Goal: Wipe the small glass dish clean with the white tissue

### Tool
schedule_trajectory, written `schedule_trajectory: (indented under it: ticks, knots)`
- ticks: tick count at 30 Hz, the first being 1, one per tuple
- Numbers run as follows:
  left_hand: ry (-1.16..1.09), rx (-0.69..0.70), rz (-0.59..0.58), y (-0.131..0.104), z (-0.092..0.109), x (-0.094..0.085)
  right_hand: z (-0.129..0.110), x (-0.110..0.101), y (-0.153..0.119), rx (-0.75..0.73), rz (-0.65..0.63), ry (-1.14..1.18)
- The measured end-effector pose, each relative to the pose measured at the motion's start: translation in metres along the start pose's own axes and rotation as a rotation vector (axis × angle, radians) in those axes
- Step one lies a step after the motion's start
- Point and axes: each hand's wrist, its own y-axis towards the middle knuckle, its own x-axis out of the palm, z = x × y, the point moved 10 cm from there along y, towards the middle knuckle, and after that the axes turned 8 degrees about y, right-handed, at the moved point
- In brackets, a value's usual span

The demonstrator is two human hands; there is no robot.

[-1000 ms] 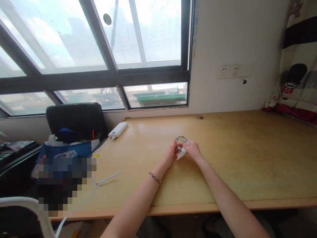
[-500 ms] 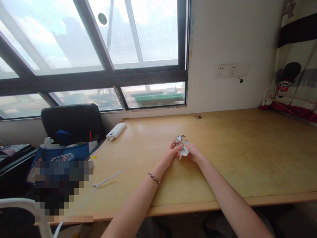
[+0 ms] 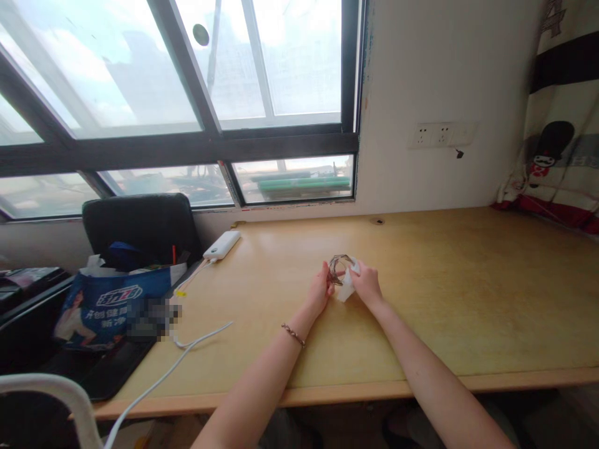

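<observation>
Above the middle of the wooden table (image 3: 444, 293), my left hand (image 3: 320, 290) grips a ring-shaped band of dark and silvery strands (image 3: 336, 267), like a bangle, by its left side. My right hand (image 3: 367, 284) is closed on a white tissue (image 3: 346, 291) at the band's right side. The tissue's loose end hangs down between my hands. My fingers hide part of the band's right and lower edge. A braided bracelet (image 3: 293, 335) circles my left wrist.
A white power bank (image 3: 222, 245) with a cable lies at the table's back left. Another white cable (image 3: 187, 350) runs across the left edge. A black chair (image 3: 140, 218) holding a blue bag (image 3: 112, 299) stands left. Wall sockets (image 3: 433, 134) are behind the table.
The tissue has shifted from across the band to its right side and hangs lower, so the band's round opening now shows. My right hand has moved slightly right; the view has shifted a little.
</observation>
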Motion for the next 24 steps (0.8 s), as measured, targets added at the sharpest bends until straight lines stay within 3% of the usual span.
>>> schedule_trajectory:
  ticks: [6,9,13,18,21,24]
  knots:
    - [0.053,-0.006,0.015,-0.003,0.000,-0.002,0.030,0.037,0.000,0.228,-0.220,0.250]
    - [0.078,0.020,0.013,-0.003,0.002,0.000,0.032,0.034,0.002,0.221,-0.176,0.272]
    - [0.091,0.062,-0.100,-0.008,0.008,0.017,0.037,0.024,0.002,0.272,-0.103,0.258]
    - [0.058,0.103,-0.133,-0.012,0.016,0.021,0.041,0.040,-0.007,0.387,-0.222,0.438]
    - [0.070,0.077,-0.130,-0.010,0.012,0.018,0.034,0.045,-0.010,0.357,-0.288,0.459]
    - [0.081,0.063,-0.083,-0.007,0.009,0.010,0.023,0.033,-0.005,0.241,-0.251,0.282]
